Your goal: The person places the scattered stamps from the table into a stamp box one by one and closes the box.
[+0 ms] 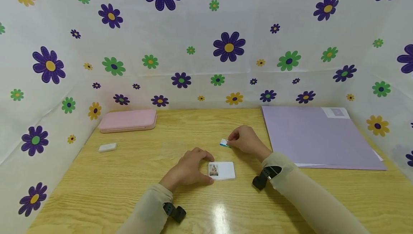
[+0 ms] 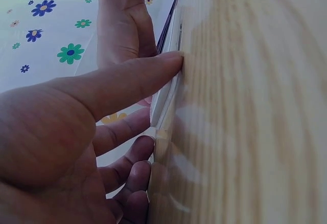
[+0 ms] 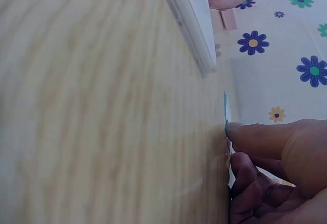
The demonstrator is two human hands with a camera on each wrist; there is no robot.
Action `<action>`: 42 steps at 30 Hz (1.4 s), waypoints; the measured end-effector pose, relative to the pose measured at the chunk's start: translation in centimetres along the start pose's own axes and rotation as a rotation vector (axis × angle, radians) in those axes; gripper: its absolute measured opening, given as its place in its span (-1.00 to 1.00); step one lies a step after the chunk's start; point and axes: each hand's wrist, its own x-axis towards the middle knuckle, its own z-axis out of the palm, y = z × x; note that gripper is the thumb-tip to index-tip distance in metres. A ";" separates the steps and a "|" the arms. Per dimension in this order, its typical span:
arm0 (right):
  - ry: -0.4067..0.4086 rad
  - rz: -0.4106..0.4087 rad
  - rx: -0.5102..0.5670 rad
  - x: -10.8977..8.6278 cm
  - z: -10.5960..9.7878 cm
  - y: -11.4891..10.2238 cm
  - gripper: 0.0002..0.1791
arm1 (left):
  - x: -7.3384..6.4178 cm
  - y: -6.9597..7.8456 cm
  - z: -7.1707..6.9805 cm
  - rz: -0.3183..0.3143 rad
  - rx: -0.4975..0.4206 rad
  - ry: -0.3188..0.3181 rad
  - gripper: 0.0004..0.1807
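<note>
A flat white card case [image 1: 227, 170] with a small printed picture at its left end lies on the table in the head view. My left hand [image 1: 190, 167] holds it by the left end, thumb at the near corner and index finger at the far one. In the left wrist view the thumb [image 2: 138, 78] lies along the case edge [image 2: 166, 93], its tip down by the wood. Beyond the case, my right hand [image 1: 246, 140] pinches a small white card with a blue edge [image 1: 224, 142], low over the table. The right fingers partly cover that card.
A pink pencil case [image 1: 127, 120] stands at the back left, with a white eraser-like block [image 1: 107, 147] in front. A large lilac folder [image 1: 317, 139] covers the right side. A clear, thin sheet [image 1: 173, 150] lies left of centre. Flowered cloth [image 1: 200, 22] encloses the table.
</note>
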 end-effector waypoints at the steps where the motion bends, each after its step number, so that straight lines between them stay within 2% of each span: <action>1: 0.001 -0.003 -0.002 0.0 0.0 0.0 -0.93 | 0.0 0.0 0.0 -0.002 0.001 -0.001 -0.40; 9: -0.007 -0.040 0.002 0.0 0.0 0.1 -0.93 | -0.1 0.2 -0.1 -0.001 -0.005 0.000 -0.40; 19: -0.021 -0.019 0.046 -0.3 0.0 -0.1 -0.91 | -0.2 0.4 -0.1 -0.004 -0.014 0.001 -0.42; 30: -0.025 -0.045 0.081 -0.8 -0.2 -0.9 -0.92 | -0.1 0.4 -0.2 -0.019 -0.006 -0.009 -0.41; 42: 0.008 -0.018 0.199 -1.3 -0.7 -1.5 -0.96 | 0.0 0.3 -0.1 -0.008 -0.005 -0.004 -0.42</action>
